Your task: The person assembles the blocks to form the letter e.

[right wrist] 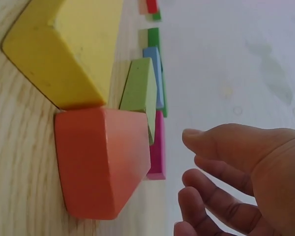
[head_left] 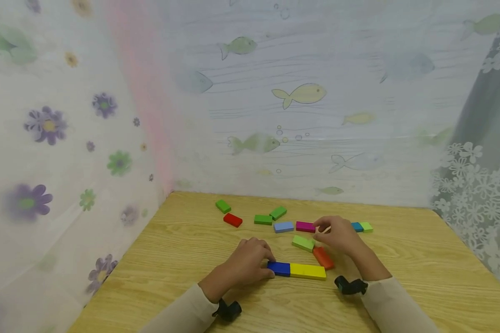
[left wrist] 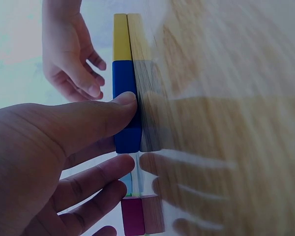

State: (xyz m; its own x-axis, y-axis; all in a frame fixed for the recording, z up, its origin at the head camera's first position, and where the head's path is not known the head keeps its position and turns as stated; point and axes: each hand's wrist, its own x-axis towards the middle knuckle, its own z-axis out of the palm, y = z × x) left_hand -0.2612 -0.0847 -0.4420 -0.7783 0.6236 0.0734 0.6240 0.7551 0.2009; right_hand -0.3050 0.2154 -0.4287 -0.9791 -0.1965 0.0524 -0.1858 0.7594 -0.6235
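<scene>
A: What's the L hand (head_left: 250,261) doing?
B: Pinching the blue block (head_left: 278,268) on the table (head_left: 183,240); yellow block (head_left: 308,271) butts its R end.
A: Risk there?
B: Uneven squeeze could prob. skew blue off yellow.
A: & further R?
B: Magenta block (head_left: 305,226), up beyond yellow; orange block (head_left: 323,258), just by yellow's R end. R hand (head_left: 338,236) is nr magenta, fingers loosely apart, nothing held.
A: Risk?
B: If it dips low w/o care, it might knock orange, & orange could jog yellow out of line.

Soft diffuse light, left wrist view bluish and hazy, reflections across the tabletop (left wrist: 255,147), pale backdrop (right wrist: 226,59) seemingly blurred
</scene>
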